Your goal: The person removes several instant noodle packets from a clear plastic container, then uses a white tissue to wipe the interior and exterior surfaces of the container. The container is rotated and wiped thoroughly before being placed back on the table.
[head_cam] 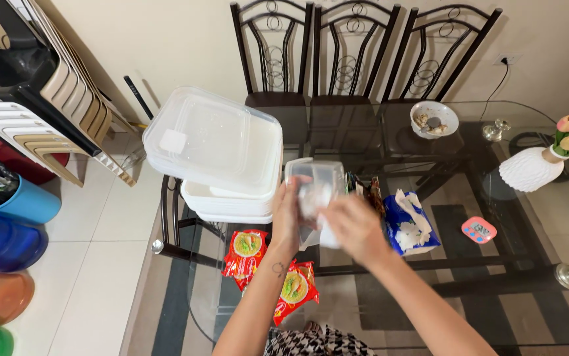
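My left hand [287,221] grips the side of a small clear plastic container [317,181], held up over the glass table [495,310]. My right hand [355,227] presses a white tissue [327,236] against the container's lower part. Just left of it stands a stack of large white plastic tubs with a clear lid [215,148] tilted on top. Two red instant noodle packets [245,256] lie on the glass below my left wrist. A blue tissue pack [408,224] sits open to the right of my hands.
A small pink timer [479,229], a white vase with tulips [535,168] and a bowl [435,118] sit on the right and far side. Three dark metal chairs [347,59] line the far edge. Stacked plastic chairs [40,86] and coloured water jugs [0,240] stand at left.
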